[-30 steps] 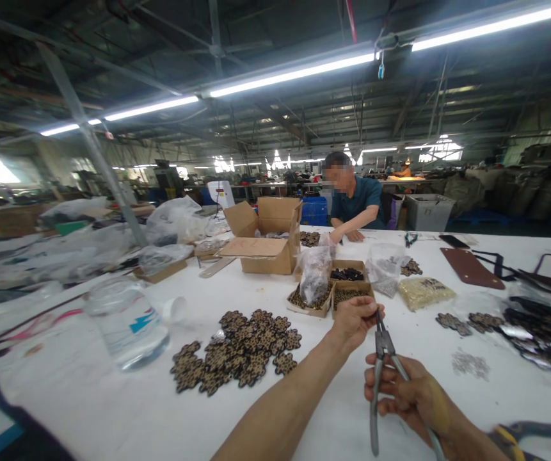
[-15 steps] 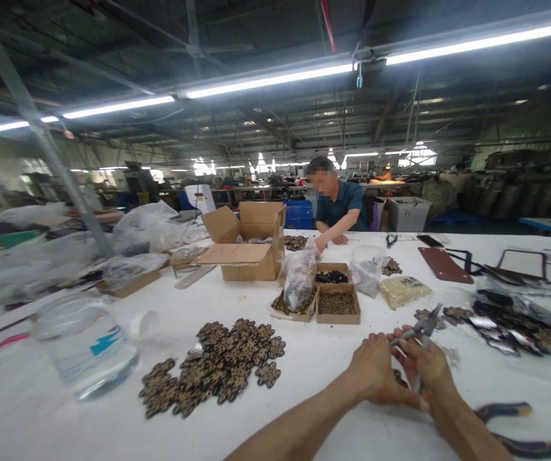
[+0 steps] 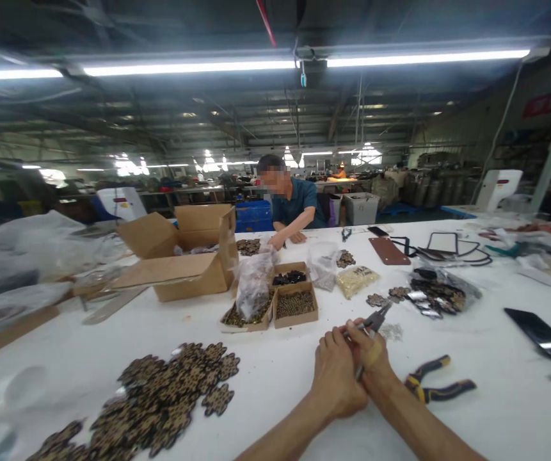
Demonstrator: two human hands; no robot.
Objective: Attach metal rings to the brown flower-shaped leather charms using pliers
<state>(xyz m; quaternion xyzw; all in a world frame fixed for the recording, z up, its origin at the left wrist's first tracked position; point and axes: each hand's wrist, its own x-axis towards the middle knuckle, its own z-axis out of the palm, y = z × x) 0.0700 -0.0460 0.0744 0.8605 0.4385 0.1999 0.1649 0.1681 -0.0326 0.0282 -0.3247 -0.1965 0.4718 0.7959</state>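
My right hand point(image 3: 372, 353) is closed around a pair of grey pliers point(image 3: 375, 319), its jaws pointing up and away to the right. Pressed up against it is my left hand point(image 3: 335, 374), fingers curled by a plier handle; whatever lies inside it is hidden. Yellow-and-black pliers point(image 3: 419, 387) rest on the table, handles spread, just right of my right wrist. To the left spreads a pile of flower-shaped patterned pieces point(image 3: 160, 397), dark-edged and brown. One such piece point(image 3: 218, 400) lies at the pile's right side.
Ahead stand small boxes of brass-coloured bits point(image 3: 296, 306) and black parts point(image 3: 289, 278), beside a large open carton point(image 3: 189, 275). A co-worker point(image 3: 294, 202) sits opposite, reaching onto the table. On the right are bagged pieces point(image 3: 438, 291) and a dark phone-like slab point(image 3: 544, 334).
My view has turned right, so everything sits further left and the dark slab has come into sight. Both hands stay together; the patterned piece glimpsed between them is now hidden.
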